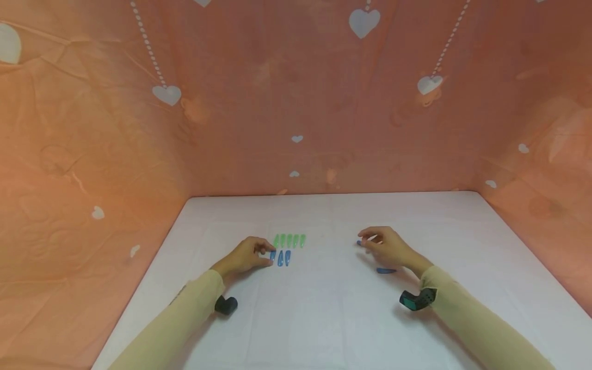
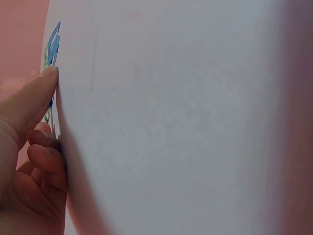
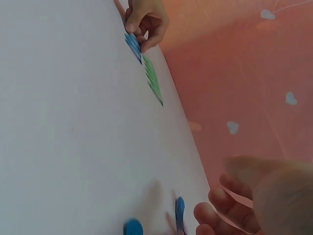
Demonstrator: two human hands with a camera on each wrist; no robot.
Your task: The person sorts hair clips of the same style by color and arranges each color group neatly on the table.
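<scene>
My left hand [image 1: 247,255] has index fingertip and thumb at the two ends of a blue teardrop-shaped hair clip [image 1: 273,256], pinching it lengthwise at the left end of a short blue row. Two more blue clips [image 1: 284,258] lie just to its right. Behind them is a row of several green hair clips [image 1: 289,241]. Over on the right, my right hand [image 1: 387,246] hovers with loosely bent fingers beside a blue clip [image 1: 358,242], which shows past the thumb. In the right wrist view its fingers are apart from that clip [image 3: 180,210].
Another blue clip [image 1: 386,270] lies under the right wrist. The white tabletop [image 1: 319,308] is bounded by an orange cloth backdrop [image 1: 259,103] with hearts at the back and sides. Dark camera mounts [image 1: 418,299] hang at both wrists.
</scene>
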